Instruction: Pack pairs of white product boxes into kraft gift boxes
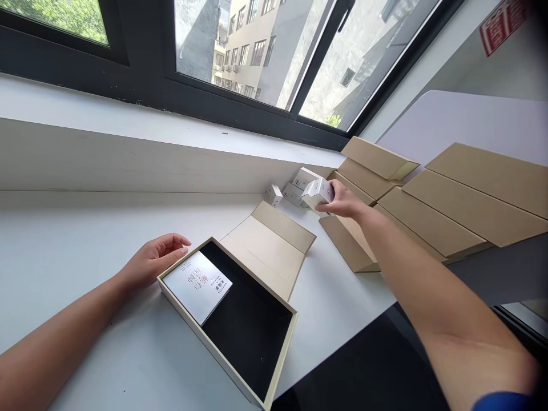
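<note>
An open gift box (252, 319) with a black inside lies on the white table, its beige lid (268, 242) folded back toward the window. One white box with printed characters (199, 285) lies in its left corner. My left hand (160, 257) rests beside that corner, fingers loosely curled and apart, holding nothing. Farther off at the right, my right hand (342, 200) grips a small white box (318, 193) between thumb and fingers. Several similar white boxes (293, 194) are grouped just behind and left of it.
Beige folding boxes (445, 211) are stacked at the right, one with its flap (351, 245) near my right forearm. A white ledge (171, 154) runs below the dark-framed window. The table's edge (338, 348) meets a dark area at the lower right.
</note>
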`<state>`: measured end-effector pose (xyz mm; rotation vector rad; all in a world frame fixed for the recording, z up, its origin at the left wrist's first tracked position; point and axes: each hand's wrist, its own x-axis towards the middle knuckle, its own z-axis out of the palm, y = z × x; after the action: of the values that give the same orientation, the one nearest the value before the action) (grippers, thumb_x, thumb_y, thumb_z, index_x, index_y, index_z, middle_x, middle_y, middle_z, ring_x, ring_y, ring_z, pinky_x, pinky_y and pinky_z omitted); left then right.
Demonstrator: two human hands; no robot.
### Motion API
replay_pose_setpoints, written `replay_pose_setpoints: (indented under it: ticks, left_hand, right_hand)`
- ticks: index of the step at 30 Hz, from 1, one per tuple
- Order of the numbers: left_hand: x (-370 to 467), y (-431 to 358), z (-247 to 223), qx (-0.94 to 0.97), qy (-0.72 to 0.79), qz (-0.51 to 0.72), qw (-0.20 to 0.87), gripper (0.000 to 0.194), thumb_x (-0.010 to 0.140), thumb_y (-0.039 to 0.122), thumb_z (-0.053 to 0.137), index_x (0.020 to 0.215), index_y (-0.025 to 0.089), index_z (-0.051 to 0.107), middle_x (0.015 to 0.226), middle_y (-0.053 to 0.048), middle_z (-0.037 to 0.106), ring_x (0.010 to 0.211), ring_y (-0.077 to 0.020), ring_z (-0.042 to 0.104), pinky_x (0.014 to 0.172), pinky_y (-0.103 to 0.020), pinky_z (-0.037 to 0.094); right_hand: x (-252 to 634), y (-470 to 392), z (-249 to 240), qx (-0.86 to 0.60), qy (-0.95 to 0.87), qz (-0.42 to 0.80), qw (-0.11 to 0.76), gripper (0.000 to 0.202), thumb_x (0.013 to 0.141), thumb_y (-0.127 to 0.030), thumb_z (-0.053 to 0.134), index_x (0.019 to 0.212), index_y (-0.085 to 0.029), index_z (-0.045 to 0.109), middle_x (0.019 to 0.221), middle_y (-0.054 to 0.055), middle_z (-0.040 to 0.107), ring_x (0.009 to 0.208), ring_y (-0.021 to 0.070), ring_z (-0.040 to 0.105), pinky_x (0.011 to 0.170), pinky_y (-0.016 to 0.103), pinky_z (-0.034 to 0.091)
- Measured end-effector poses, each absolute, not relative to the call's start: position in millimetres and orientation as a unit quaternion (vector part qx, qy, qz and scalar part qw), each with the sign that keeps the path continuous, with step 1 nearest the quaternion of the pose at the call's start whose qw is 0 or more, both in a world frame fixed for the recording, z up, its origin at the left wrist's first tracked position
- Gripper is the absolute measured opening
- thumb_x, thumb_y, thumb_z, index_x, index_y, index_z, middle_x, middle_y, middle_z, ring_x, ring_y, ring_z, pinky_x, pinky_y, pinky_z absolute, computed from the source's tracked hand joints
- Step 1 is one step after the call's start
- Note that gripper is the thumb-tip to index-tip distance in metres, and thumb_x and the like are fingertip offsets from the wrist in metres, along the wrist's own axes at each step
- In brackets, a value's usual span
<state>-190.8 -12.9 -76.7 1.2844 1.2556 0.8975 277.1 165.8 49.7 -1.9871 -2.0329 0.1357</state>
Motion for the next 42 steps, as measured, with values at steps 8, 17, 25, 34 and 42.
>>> replay_pose_setpoints:
  ticks: [8,17,25,34,42]
  left_hand:
    - [-190,-15,-79,0.566,0.517,0.387,0.512,0.037,0.08,0.056,0.072,0.09,0.021,0.067,0.079,-0.004,0.068,0.069,-0.0184,0.062,0.06,-0.029,0.048]
    - [-191,-18,-85,0.597,0.498,0.392,0.493,0.039,0.078,0.059,0.072,0.087,0.021,0.066,0.077,-0.002,0.067,0.07,-0.0198,0.061,0.063,-0.03,0.047]
    - [-190,-19,-81,0.603,0.495,0.39,0.49,0.036,0.078,0.058,0.072,0.087,0.023,0.066,0.081,-0.001,0.067,0.074,-0.0204,0.061,0.065,-0.03,0.048]
    - [-189,-20,-76,0.592,0.504,0.392,0.492,0.041,0.075,0.061,0.072,0.087,0.022,0.067,0.08,-0.002,0.068,0.073,-0.0215,0.063,0.064,-0.031,0.049]
    - [-191,-18,-81,0.6,0.506,0.388,0.484,0.034,0.077,0.054,0.074,0.088,0.023,0.068,0.083,-0.002,0.071,0.077,-0.0203,0.065,0.065,-0.029,0.049]
  right_hand:
    - [143,18,76,-0.234,-0.958,0.157,0.046,0.087,0.058,-0.024,0.083,0.135,-0.022,0.044,0.126,0.011,0.057,0.116,0.0293,0.054,0.1,0.043,0.047]
    - [100,-21,60,0.046,-0.976,-0.198,-0.081,0.04,0.085,-0.001,0.057,0.118,-0.023,0.056,0.122,0.006,0.065,0.113,0.0215,0.056,0.125,0.051,0.019]
    - [84,-16,30,0.257,-0.935,-0.235,-0.064,0.035,0.1,-0.01,0.044,0.112,-0.037,0.062,0.131,-0.007,0.063,0.13,0.012,0.05,0.123,0.036,0.031]
    - [93,-27,52,0.051,-0.976,-0.193,-0.08,0.064,0.085,-0.003,0.063,0.143,-0.026,0.048,0.162,0.005,0.039,0.146,0.0229,0.039,0.121,0.041,0.033]
    - [94,-35,61,-0.213,-0.97,0.063,-0.095,0.039,0.085,-0.006,0.052,0.121,-0.016,0.064,0.107,0.01,0.073,0.105,0.026,0.062,0.095,0.044,0.047]
